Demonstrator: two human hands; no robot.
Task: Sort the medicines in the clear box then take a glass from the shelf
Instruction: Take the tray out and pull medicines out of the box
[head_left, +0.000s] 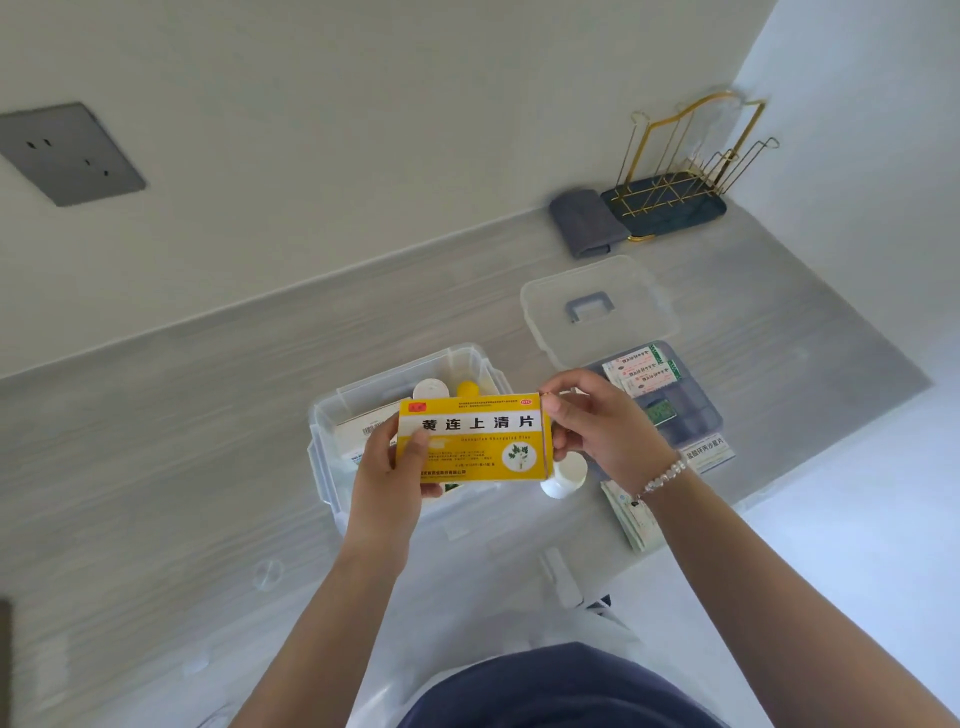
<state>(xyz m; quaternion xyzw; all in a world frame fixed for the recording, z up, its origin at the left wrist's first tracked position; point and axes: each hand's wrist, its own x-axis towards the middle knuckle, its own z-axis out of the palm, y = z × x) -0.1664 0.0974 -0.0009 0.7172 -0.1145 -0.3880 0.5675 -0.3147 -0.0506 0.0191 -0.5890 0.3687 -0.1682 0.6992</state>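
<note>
1. Head view: the fingers of the left hand (390, 464) are curled round the left end of a flat yellow cardboard medicine box with black lettering on a white band (474, 438), thumb lying on its front; the right hand (597, 427) pinches the box's right edge with bent fingers, a pale beaded bracelet (663, 476) on that wrist.
2. The yellow box is held level above the open clear plastic storage box (363, 400) on the grey wood-grain counter (208, 415), hiding much of its inside.
3. Behind it, inside the clear box, a white round cap (430, 388) and a yellow cap (467, 388) peek out; a white carton at the left is partly covered.
4. A white bottle (565, 475) lies just right of the clear box, half hidden by the right hand.
5. Farther right sit the clear lid with a grey handle (597, 312) and a grey divided tray (685, 410) holding small packets whose print is too small to read.
6. At the far right corner stand a gold wire rack on a dark base (675, 171) and a folded grey cloth (587, 223).
</note>
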